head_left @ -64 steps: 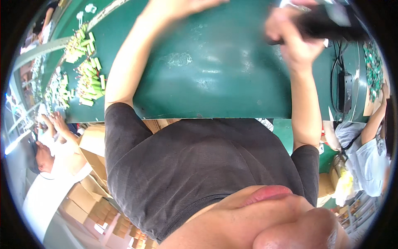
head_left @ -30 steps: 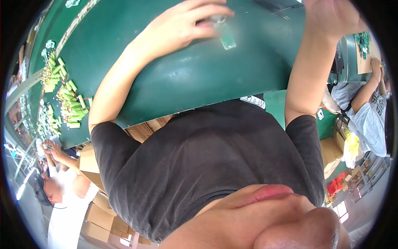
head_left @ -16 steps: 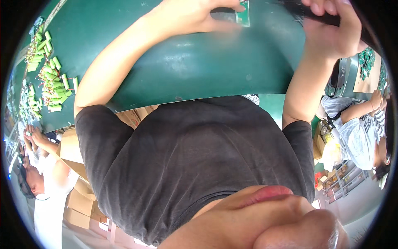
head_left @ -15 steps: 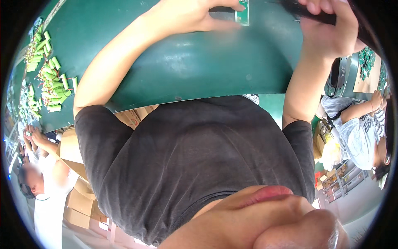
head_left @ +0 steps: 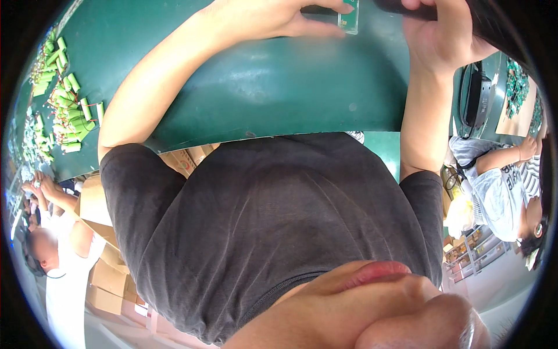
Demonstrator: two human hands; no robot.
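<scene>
Touching green circuit board (head_left: 349, 21), top centre of head view: left hand (head_left: 270, 15), half-open; whether gripping, cannot tell. Right hand (head_left: 444, 42), upper right, curled round dark object (head_left: 493, 22), partly cut off. Green cylinders (head_left: 74, 120) heaped on desk (head_left: 279, 96), upper left; black box (head_left: 478, 100), right.

Electronics workshop — piled circuit boards (head_left: 516, 87)

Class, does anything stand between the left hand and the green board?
Nothing visible does: in this view the left hand overlaps the left edge of the green board. Whether it grips the board is unclear.
</scene>
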